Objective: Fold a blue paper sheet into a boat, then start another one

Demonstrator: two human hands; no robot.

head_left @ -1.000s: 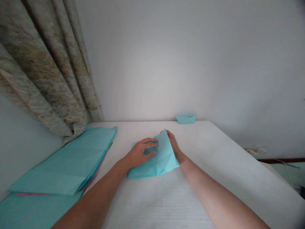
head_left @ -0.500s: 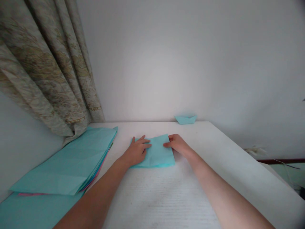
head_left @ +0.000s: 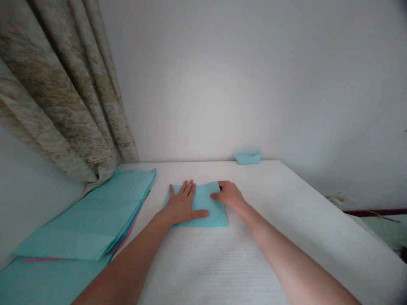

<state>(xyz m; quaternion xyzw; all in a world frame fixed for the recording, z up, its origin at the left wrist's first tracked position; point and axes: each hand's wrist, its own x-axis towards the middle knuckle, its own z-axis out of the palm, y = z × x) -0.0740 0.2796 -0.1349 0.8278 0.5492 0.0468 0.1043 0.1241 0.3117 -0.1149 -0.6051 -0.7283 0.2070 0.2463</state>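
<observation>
A folded sheet of light blue paper (head_left: 208, 203) lies in front of me on the white table (head_left: 216, 267). Spread flat over its left part is my left hand (head_left: 182, 206), fingers apart and thumb stretched to the right across the paper. My right hand (head_left: 230, 195) pinches the paper's right edge near the far corner, thumb on top and the other fingers at or behind the edge, partly hidden. The sheet's left end is partly covered by my left hand.
A stack of large coloured paper sheets (head_left: 85, 220), light blue on top, lies at the left. A folded light blue paper boat (head_left: 248, 159) stands at the back edge by the wall. A patterned curtain (head_left: 63, 84) hangs at the left, reaching down to the stack.
The folded paper has shifted slightly left and its near edge lies flatter. My left hand has spread out flat on it, thumb now extended. My right hand has moved a little left with the edge.
</observation>
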